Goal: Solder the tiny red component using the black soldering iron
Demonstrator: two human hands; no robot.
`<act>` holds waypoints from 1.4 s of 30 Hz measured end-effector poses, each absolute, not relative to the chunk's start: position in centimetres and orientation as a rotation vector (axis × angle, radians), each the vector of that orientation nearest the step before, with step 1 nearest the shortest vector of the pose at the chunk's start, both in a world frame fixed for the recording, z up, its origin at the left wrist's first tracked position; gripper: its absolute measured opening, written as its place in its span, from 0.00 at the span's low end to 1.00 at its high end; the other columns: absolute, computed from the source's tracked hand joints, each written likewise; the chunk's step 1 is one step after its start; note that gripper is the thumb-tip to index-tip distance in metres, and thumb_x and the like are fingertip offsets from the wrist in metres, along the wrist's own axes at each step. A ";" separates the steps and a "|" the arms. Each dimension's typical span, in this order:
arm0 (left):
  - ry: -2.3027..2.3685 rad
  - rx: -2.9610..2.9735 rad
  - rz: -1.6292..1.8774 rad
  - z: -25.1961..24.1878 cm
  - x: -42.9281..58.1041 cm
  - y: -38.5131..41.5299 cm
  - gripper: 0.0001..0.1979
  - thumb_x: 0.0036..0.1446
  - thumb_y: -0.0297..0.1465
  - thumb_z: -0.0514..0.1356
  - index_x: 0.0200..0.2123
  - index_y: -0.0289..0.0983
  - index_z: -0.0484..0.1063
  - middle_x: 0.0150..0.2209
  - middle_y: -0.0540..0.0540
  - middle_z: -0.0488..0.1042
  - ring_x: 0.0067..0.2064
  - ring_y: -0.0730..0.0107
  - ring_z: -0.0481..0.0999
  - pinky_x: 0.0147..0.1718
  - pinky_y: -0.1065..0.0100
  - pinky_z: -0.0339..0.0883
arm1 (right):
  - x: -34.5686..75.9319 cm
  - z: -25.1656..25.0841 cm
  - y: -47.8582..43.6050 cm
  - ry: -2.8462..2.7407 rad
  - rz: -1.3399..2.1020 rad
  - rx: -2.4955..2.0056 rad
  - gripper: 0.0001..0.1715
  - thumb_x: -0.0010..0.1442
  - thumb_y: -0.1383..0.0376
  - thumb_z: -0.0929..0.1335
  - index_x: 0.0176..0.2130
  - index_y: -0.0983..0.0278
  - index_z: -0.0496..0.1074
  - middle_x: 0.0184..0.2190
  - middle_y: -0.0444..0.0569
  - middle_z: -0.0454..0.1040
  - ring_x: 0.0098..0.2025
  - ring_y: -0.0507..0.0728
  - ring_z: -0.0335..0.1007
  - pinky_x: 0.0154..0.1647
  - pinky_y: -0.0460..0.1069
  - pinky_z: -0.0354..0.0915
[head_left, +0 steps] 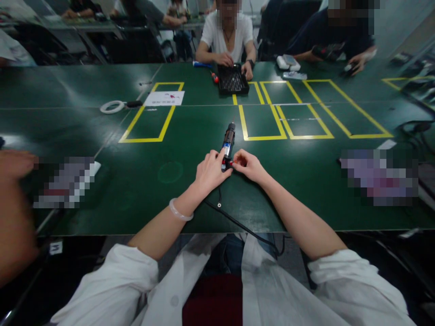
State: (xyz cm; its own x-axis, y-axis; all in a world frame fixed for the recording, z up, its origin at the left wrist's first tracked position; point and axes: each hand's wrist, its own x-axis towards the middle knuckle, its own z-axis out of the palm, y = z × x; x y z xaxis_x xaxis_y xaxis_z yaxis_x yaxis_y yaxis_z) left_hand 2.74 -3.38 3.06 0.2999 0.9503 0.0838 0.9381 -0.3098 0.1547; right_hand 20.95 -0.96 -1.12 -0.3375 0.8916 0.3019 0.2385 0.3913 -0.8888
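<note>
Near the middle of the green table lies a dark, slim cylindrical device (pixel 228 139) with a blue-and-white band, its thin tip pointing away from me. My left hand (pixel 211 171) is closed around the near end of it, fingers along its side. Pinched fingers of my right hand (pixel 249 165) meet a small red part (pixel 231 163) at that same end. What the red part is I cannot make out. Below my left hand a short black lead ends in a ring terminal (pixel 219 205). A black cable (pixel 238 222) runs over the table's front edge.
Yellow tape outlines (pixel 263 137) mark the green table (pixel 142 181). Across from me a person handles a black tray (pixel 233 90) of small parts. A printed card (pixel 165 98) and a white cable coil (pixel 112 107) lie left of centre. Blurred-out items flank me; another person's arm (pixel 15 217) is at left.
</note>
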 end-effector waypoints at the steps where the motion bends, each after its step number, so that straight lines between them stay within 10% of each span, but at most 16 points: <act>1: 1.802 2.481 0.248 3.0 2.7 -3.4 0.34 0.60 0.47 0.58 0.67 0.44 0.57 0.52 0.37 0.66 0.53 0.50 0.69 0.41 0.58 0.70 | 20.9 -1.1 -1.0 -1.836 0.948 -0.985 0.09 0.56 0.62 0.69 0.33 0.62 0.64 0.27 0.41 0.65 0.26 0.51 0.58 0.31 0.48 0.58; 28: 1.868 2.539 0.225 2.7 2.7 -3.0 0.34 0.65 0.46 0.51 0.70 0.41 0.53 0.53 0.35 0.66 0.50 0.49 0.69 0.43 0.58 0.67 | 20.1 -0.8 -1.8 -1.947 0.681 -1.046 0.09 0.64 0.62 0.67 0.36 0.62 0.75 0.40 0.50 0.72 0.37 0.54 0.69 0.39 0.49 0.65; 42: 2.139 2.370 0.136 3.0 -7.6 3.3 0.36 0.63 0.51 0.49 0.69 0.40 0.54 0.57 0.32 0.63 0.55 0.41 0.66 0.49 0.52 0.63 | 20.9 -1.2 -1.0 -1.752 0.991 -1.137 0.12 0.63 0.59 0.65 0.35 0.64 0.73 0.25 0.44 0.72 0.26 0.51 0.65 0.30 0.47 0.62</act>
